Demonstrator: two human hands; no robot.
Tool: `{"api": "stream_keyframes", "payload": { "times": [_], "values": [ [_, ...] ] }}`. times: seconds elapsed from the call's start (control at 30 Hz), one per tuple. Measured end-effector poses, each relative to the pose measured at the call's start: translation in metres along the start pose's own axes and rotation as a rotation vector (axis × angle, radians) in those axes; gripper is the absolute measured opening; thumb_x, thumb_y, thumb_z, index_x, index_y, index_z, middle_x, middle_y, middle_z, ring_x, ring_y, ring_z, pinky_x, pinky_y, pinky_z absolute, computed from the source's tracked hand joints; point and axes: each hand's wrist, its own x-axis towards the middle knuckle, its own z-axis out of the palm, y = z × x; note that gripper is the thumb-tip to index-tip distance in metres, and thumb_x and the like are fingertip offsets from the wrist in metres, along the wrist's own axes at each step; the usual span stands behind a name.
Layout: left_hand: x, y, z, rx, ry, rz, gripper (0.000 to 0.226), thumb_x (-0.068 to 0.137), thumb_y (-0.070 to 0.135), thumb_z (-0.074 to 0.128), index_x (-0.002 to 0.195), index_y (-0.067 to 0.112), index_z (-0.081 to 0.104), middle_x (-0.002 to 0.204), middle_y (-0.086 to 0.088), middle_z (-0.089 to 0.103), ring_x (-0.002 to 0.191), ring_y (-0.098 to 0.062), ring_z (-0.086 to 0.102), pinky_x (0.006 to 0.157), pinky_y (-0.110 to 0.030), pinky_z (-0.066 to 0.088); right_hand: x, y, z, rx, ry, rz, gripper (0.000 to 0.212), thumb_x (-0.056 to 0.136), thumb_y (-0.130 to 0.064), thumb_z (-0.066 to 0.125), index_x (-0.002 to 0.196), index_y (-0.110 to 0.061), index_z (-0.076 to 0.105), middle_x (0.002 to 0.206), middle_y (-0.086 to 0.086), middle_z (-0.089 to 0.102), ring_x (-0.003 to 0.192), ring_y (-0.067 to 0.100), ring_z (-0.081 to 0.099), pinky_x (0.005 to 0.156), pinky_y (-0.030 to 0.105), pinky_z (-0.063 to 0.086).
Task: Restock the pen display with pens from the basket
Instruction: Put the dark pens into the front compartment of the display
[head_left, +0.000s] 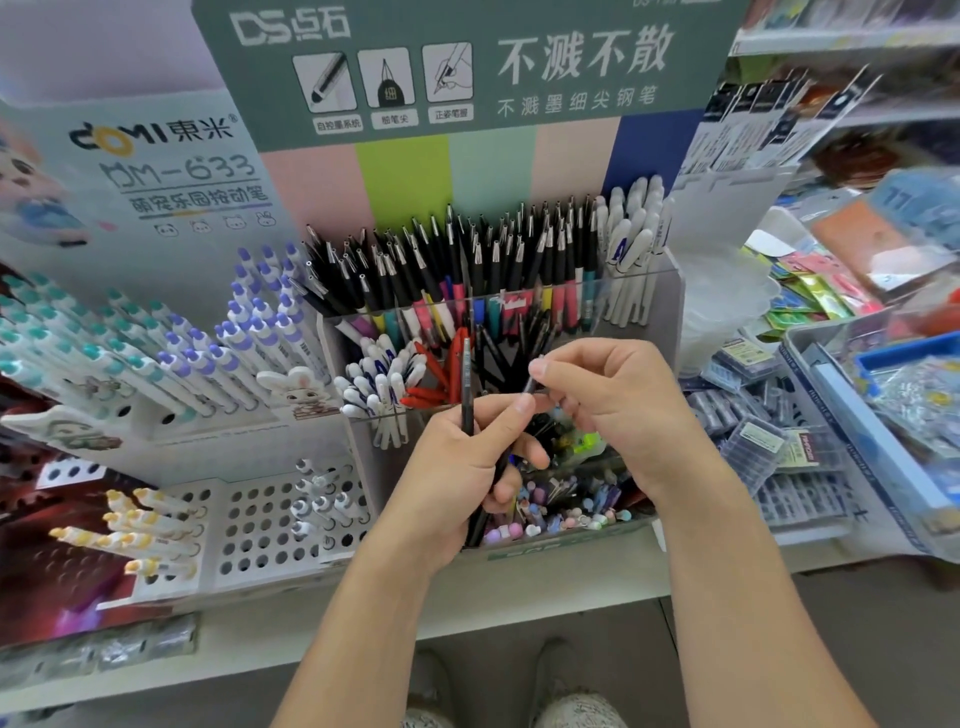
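While the far left of the shelf carries a slanted rack of white pens with teal and purple caps (156, 353) and, lower down, a perforated holder (270, 514) with only a few pens stuck in its holes, the work itself sits in the middle, at the clear acrylic pen display (644, 291) under the green header card. The left hand (457, 467) is held just in front of that display, its fingers (498, 426) curled round a small bunch of black pens (467, 395), one of which stands upright above the fist, probably so the stock stays gathered and ready to be fed out one by one. To its right the right hand (608, 395) pinches the upper end of a single black pen (530, 385) between thumb and forefinger, apparently drawing it out of the bunch to drop it into a compartment; the back row of black-tipped pens looks already crowded, while the nearer compartment of red pens (441, 374) has room. Farther right a blue basket (852, 447) rests on the shelf edge, within easy reach for the next handful, though I cannot tell what pens remain in it
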Motion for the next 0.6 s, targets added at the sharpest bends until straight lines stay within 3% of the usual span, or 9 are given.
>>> {"api": "stream_keyframes", "payload": {
  "times": [0.07,0.17,0.23,0.33,0.47,0.6],
  "values": [
    [0.001,0.000,0.005,-0.020,0.018,0.003,0.030,0.099,0.041,0.055,0.107,0.021,0.076,0.073,-0.009,0.066,0.045,-0.013,0.044,0.041,-0.021,0.035,0.001,-0.004,0.000,-0.007,0.044,-0.045,0.010,0.090,-0.007,0.072,0.081,-0.004,0.074,0.058,0.001,0.064,0.049,0.005,0.060,0.047,0.017,0.042],
    [0.001,0.001,0.003,-0.036,0.095,-0.028,0.043,0.104,0.047,0.043,0.112,0.015,0.070,0.075,-0.010,0.070,0.048,-0.016,0.052,0.040,-0.022,0.041,0.003,-0.011,-0.004,0.068,0.165,-0.102,0.012,0.092,-0.007,0.069,0.081,-0.008,0.073,0.061,0.003,0.067,0.054,0.014,0.062,0.046,0.022,0.047],
    [0.002,0.002,-0.003,-0.045,0.164,-0.039,0.047,0.104,0.048,0.042,0.108,0.010,0.069,0.070,-0.007,0.067,0.043,-0.013,0.044,0.037,-0.020,0.034,0.005,-0.017,-0.007,0.131,0.305,-0.208,0.013,0.093,-0.007,0.068,0.082,-0.011,0.072,0.062,0.002,0.069,0.055,0.016,0.063,0.045,0.022,0.049],
    [0.004,0.002,-0.014,-0.101,0.261,-0.047,0.039,0.104,0.043,0.048,0.099,0.007,0.063,0.056,0.001,0.045,0.040,-0.008,0.024,0.035,-0.019,0.020,0.007,-0.022,-0.007,0.147,0.449,-0.383,0.017,0.095,-0.007,0.066,0.081,-0.017,0.070,0.062,0.001,0.069,0.055,0.017,0.066,0.046,0.023,0.050],
    [0.006,0.005,-0.021,-0.169,0.310,-0.054,0.029,0.101,0.040,0.051,0.091,0.013,0.056,0.057,0.003,0.036,0.041,-0.007,0.021,0.034,-0.019,0.017,0.017,-0.005,0.008,-0.125,0.472,-0.458,0.014,0.094,-0.012,0.067,0.084,-0.022,0.071,0.069,-0.003,0.071,0.063,0.016,0.070,0.055,0.030,0.057],
    [0.005,0.006,-0.019,-0.190,0.322,-0.069,0.033,0.102,0.042,0.047,0.097,0.011,0.059,0.058,0.002,0.044,0.041,-0.008,0.024,0.034,-0.018,0.017,0.024,0.015,0.026,-0.421,0.381,-0.442,0.010,0.091,-0.016,0.068,0.087,-0.020,0.075,0.071,-0.014,0.069,0.068,0.003,0.064,0.064,0.018,0.052]
  ]
}}
